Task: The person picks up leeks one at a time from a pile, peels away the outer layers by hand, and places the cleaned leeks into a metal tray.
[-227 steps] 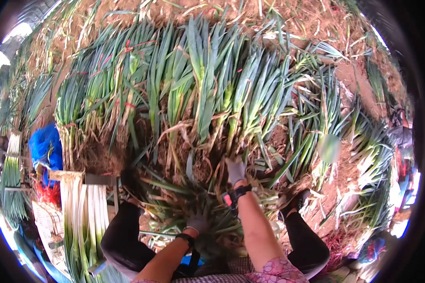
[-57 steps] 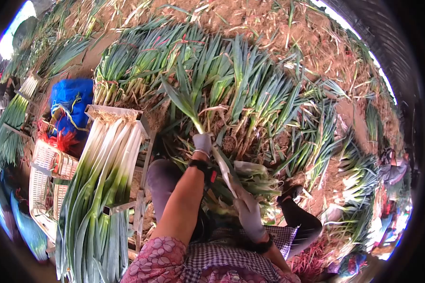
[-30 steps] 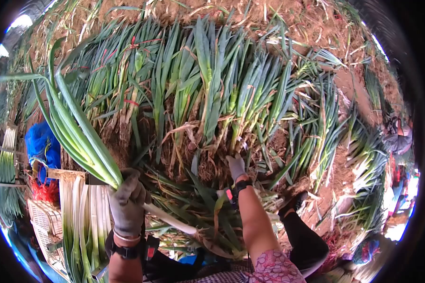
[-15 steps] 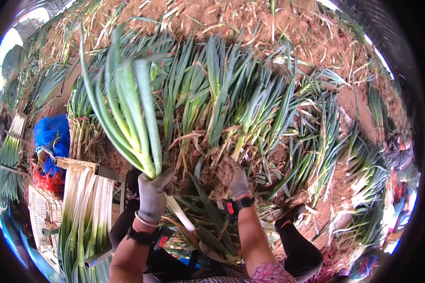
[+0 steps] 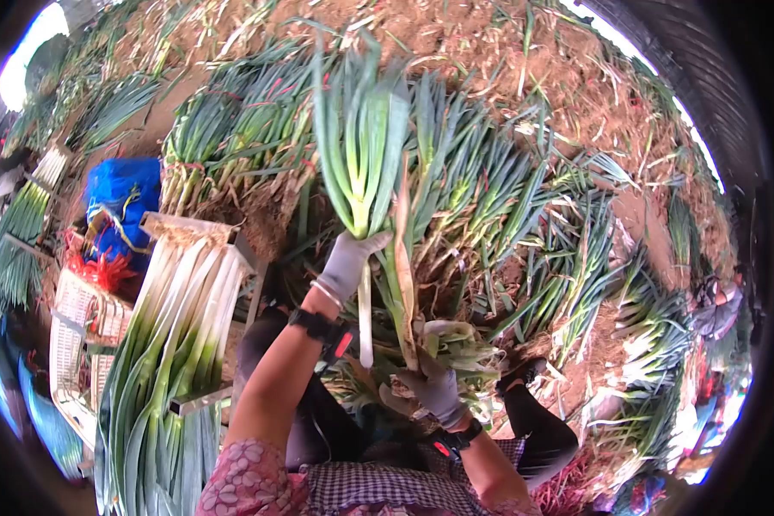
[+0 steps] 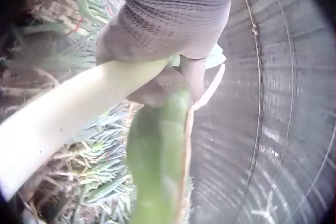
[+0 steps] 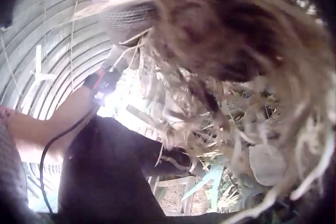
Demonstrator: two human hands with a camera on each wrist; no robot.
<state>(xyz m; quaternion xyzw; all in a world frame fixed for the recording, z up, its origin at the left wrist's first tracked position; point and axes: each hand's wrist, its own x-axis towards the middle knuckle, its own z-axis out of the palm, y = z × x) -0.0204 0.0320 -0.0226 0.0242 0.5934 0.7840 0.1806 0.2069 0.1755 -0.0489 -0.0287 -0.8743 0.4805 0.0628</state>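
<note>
Roughly L to R: the metal rack (image 5: 199,401) is sitting left of the L hand (image 5: 344,267), w/ some open room above the knee btwn them, and that hand is gripping a clean leek (image 5: 365,322), fingers closed round it, leaves pointing away, white end toward the lap. Just right, a dry-edged leek (image 5: 394,288) is running lengthwise, its upper part at the L fingers, its base in the R hand (image 5: 439,394), which is pinching closed nr the roots (image 7: 226,29).
</note>
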